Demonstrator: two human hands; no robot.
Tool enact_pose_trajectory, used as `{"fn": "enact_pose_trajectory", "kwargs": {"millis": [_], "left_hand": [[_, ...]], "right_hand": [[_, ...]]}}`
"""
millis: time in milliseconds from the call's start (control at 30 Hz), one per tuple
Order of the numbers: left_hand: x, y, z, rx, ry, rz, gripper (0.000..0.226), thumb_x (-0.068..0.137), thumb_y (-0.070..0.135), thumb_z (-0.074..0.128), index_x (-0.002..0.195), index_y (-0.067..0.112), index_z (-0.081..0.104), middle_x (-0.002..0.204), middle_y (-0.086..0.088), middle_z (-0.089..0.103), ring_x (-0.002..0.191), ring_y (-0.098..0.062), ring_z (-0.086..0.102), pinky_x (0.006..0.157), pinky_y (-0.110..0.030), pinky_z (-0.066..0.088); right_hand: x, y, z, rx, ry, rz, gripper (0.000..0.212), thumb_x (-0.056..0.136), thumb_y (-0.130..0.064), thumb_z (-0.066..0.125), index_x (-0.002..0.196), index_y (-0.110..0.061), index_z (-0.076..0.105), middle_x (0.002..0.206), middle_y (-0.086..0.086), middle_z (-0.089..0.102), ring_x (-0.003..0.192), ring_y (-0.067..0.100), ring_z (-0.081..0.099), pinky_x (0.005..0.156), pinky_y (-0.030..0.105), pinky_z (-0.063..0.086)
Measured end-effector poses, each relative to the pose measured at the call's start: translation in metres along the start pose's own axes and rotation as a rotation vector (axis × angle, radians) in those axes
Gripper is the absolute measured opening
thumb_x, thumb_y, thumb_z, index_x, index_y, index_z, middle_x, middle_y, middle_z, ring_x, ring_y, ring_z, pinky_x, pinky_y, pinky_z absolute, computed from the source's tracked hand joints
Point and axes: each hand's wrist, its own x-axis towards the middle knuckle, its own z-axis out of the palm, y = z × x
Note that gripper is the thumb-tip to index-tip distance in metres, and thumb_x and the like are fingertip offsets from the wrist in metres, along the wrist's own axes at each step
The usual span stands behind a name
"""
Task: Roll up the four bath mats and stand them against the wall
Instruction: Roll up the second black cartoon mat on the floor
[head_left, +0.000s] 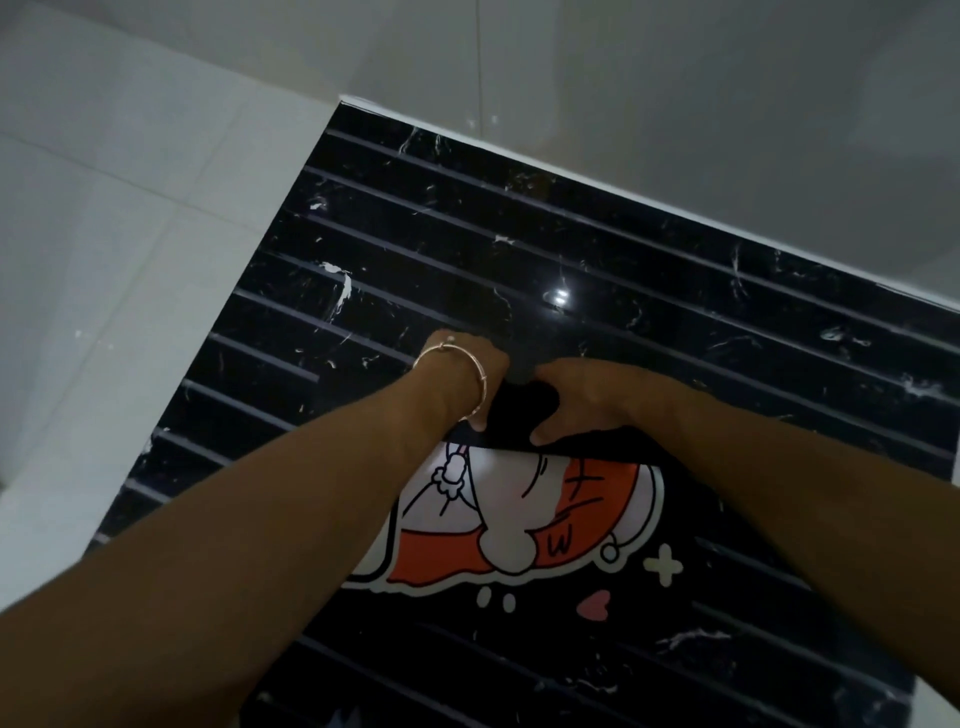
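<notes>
Black bath mat (519, 525) with an orange-and-white cartoon and a pink heart lies on the grooved black slab (519, 234); left hand (467, 374) and right hand (587, 400) grip its far, perhaps rolled, edge.

Mat: a black mat (545, 613) with a white and orange cartoon print lay at the lower centre, its far edge curled over.
Left hand (467, 371): gripped that curled edge at the frame's centre, a thin bangle (485, 384) on the wrist.
Right hand (587, 400): gripped the same edge just beside the left.
Slab (571, 234): black, glossy, white-veined and grooved, lay under the mat.
Tiles (104, 208): pale, filled the upper left.
</notes>
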Motion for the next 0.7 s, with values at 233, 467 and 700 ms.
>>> {"fn": "enact_pose_trajectory", "kwargs": {"millis": [233,467,700], "left_hand": [[-0.004,-0.009,0.019,-0.038,0.204,0.035,0.058,0.077,0.046,0.068,0.124,0.018,0.05,0.127,-0.006,0.048,0.116,-0.026,0.051,0.088,-0.04,0.045],[0.002,-0.02,0.01,-0.234,0.462,-0.051,0.05,0.084,0.028,0.061,0.125,0.013,0.039,0.121,-0.01,0.054,0.106,-0.031,0.057,0.084,-0.043,0.045],[0.019,-0.007,0.03,-0.171,0.427,-0.156,0.043,0.086,0.023,0.056,0.124,0.012,0.037,0.127,-0.008,0.051,0.12,-0.028,0.047,0.107,-0.049,0.026]], "right_hand": [[0.006,-0.005,0.009,-0.13,0.125,-0.054,0.044,0.078,-0.033,0.072,0.113,-0.015,0.052,0.113,0.006,0.059,0.093,0.018,0.056,0.077,0.027,0.048],[0.007,0.0,-0.014,-0.327,0.58,-0.029,0.038,0.079,-0.029,0.066,0.108,-0.017,0.046,0.114,0.007,0.05,0.104,0.023,0.048,0.08,0.035,0.039],[0.011,0.011,-0.013,-0.065,0.336,0.004,0.05,0.073,-0.04,0.072,0.103,-0.027,0.035,0.112,-0.001,0.04,0.1,0.016,0.041,0.085,0.032,0.036]]}}
